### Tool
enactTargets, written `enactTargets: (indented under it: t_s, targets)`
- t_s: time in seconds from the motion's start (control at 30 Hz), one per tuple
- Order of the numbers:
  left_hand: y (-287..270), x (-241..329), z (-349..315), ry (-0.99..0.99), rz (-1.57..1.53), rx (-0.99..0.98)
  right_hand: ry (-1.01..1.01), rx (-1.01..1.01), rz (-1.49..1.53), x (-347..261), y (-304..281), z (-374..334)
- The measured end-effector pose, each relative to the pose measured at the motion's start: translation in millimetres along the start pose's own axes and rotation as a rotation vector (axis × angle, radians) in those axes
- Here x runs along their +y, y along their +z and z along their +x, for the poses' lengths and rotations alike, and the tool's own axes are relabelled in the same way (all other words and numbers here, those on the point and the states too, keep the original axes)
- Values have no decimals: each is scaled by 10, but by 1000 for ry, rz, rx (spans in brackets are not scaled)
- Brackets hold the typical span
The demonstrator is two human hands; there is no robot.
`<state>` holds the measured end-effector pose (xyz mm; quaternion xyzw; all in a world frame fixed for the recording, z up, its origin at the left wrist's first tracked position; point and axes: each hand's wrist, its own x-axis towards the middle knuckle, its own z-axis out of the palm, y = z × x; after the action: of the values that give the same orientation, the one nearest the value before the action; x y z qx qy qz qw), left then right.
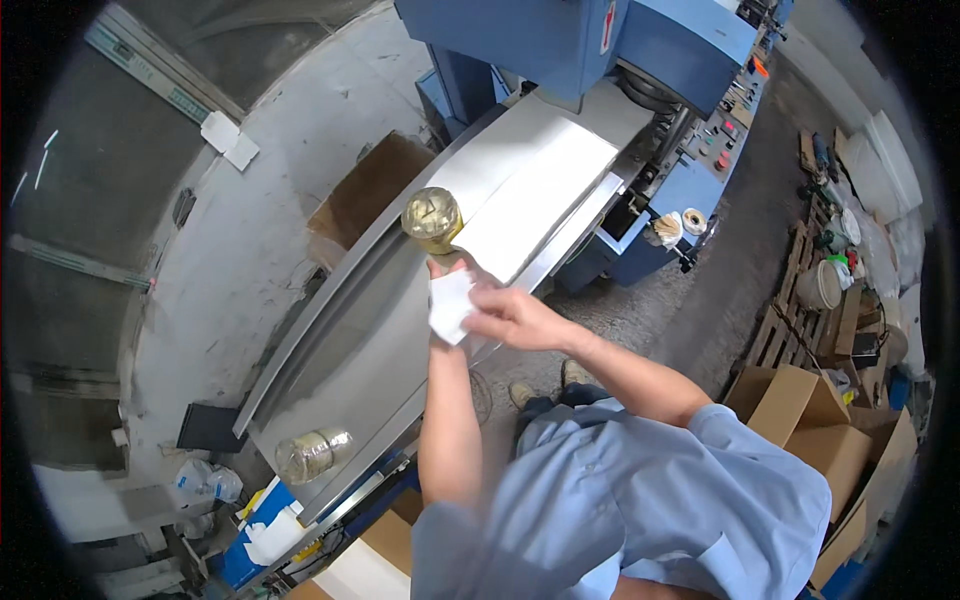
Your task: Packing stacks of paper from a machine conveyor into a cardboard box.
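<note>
In front of me, over the long metal conveyor trough [350,330], my left hand [437,268] is closed around a small white piece [450,305] that looks like folded paper or a thin stack of it. The white piece covers most of that palm. My right hand [515,318] reaches in from the right, its slightly blurred fingers and thumb pinching the paper's right edge. Just beyond my left fingers stands a round, shiny, yellowish-clear wrapped bundle [432,218]. A large white sheet [540,195] lies flat on the trough's far part, next to that bundle.
A similar shiny bundle [313,457] lies at the trough's near left end. The blue machine [510,40] rises at the far end, with a button panel [715,145] on its right. Cardboard boxes [815,430] and a wooden pallet [785,300] stand on the right.
</note>
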<state>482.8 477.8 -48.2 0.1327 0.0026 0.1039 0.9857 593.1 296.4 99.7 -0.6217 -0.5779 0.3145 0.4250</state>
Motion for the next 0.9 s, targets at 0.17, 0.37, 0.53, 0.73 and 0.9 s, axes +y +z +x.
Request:
enactTargets:
  t_s: [0.17,0.37,0.53,0.73,0.9]
  targets:
    - [381,-138,60,41,283,622,46,135,-268,364,148,278]
    - [754,-36,-29,196,142,654,181,230,-437,399,41,296]
    - [682,-47,-7,247,573,834,176,254,-599,251,0,299]
    - [750,-207,66,303,1119,1044,157,257,-660,264,-30,202]
    - [557,-301,174,223,1055,966,99,318,-662,280,-30,131]
